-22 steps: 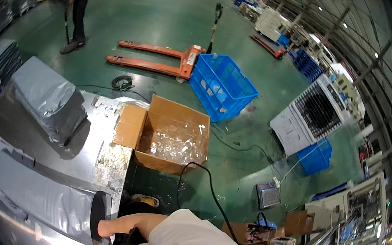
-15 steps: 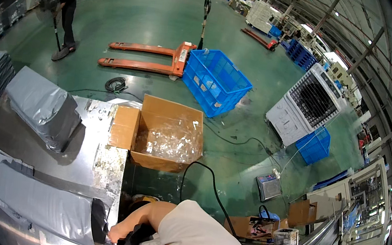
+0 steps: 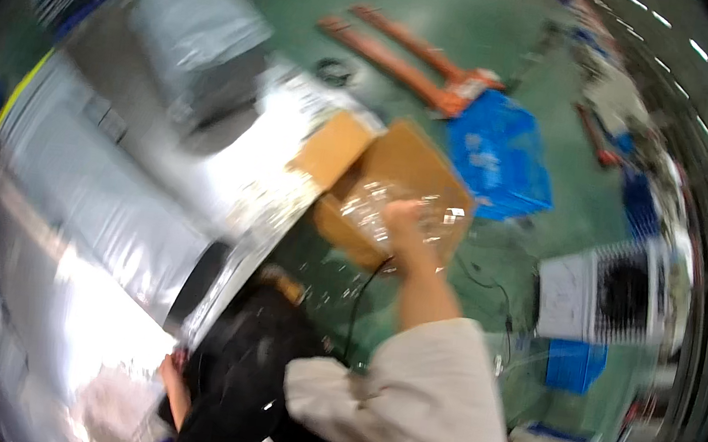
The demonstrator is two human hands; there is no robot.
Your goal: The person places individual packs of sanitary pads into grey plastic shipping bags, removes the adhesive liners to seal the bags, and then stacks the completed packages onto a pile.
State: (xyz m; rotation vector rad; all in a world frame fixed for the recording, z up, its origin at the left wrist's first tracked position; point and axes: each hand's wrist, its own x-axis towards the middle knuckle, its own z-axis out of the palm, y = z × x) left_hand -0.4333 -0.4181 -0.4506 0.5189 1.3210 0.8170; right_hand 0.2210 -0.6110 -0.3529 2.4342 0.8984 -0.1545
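Note:
My right hand is stretched out over a cardboard box filled with crumpled clear plastic film. Motion smears its fingers, so whether they grip any film cannot be made out. Down at the edge of the metal table, my left hand is closed around something small and dark. Beside it lies the dark end of a long stack of grey plastic sheets or bags.
Another grey plastic-covered pile stands farther back on the table. Beyond the box are a blue crate and an orange pallet jack. A white air cooler stands at the right, and a black cable hangs near the box.
My right arm has swung away from the table edge and out over the box. The whole view has turned and blurred. My left hand is now visible at the table edge.

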